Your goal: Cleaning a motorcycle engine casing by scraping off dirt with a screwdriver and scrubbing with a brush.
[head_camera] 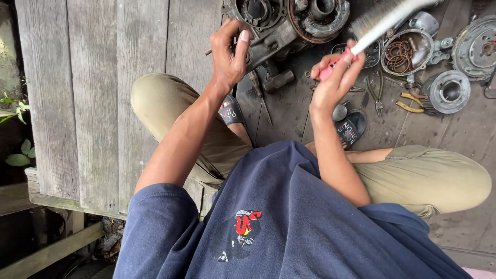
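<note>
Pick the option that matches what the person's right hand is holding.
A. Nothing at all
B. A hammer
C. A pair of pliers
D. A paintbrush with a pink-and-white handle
D: the right hand grips the pink end of a paintbrush, its bristles raised near the engine casing that the left hand touches.

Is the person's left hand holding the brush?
No: the left hand rests on the grey engine casing, while the right hand grips the brush by its handle.
</note>
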